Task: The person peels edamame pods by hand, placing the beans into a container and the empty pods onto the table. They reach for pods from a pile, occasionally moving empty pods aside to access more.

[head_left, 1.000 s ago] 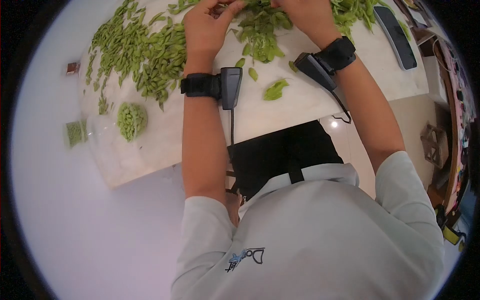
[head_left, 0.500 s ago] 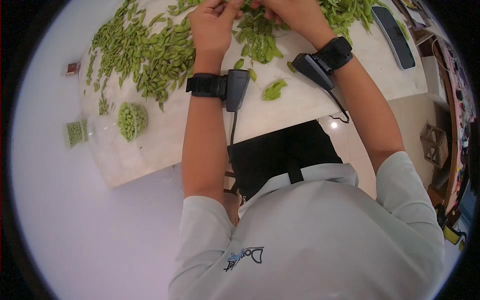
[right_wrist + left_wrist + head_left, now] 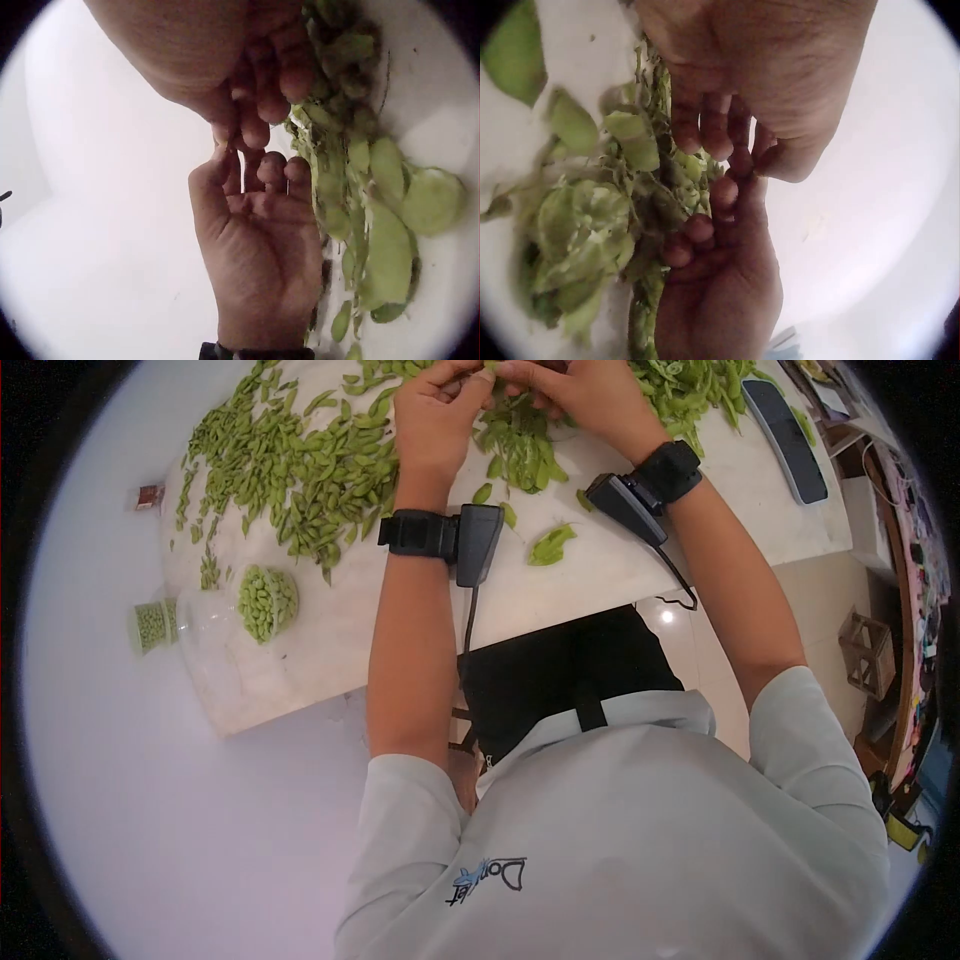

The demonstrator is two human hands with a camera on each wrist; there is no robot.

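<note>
At the top of the head view, my left hand [image 3: 435, 425] and right hand [image 3: 605, 405] meet at their fingertips. A small piece of green edamame pod [image 3: 490, 366] shows between thumbs and forefingers, pinched from both sides. Fingers mostly hide it in the wrist views. Below the hands lies a heap of split, flattened pods [image 3: 525, 455], also seen in the right wrist view as pale green hulls [image 3: 386, 255]. Left of my left hand spreads a large pile of whole pods [image 3: 340, 495].
A clear container of shelled green beans [image 3: 266, 603] stands near the table's left front. More hulls [image 3: 690, 395] lie beyond my right hand, beside a phone [image 3: 785, 440]. A loose hull [image 3: 552, 545] lies near the front edge of the table [image 3: 400, 670].
My left hand has shifted right and slightly toward the body. The right hand has come left, so the fingertips now meet, with a bit of green pod showing between them.
</note>
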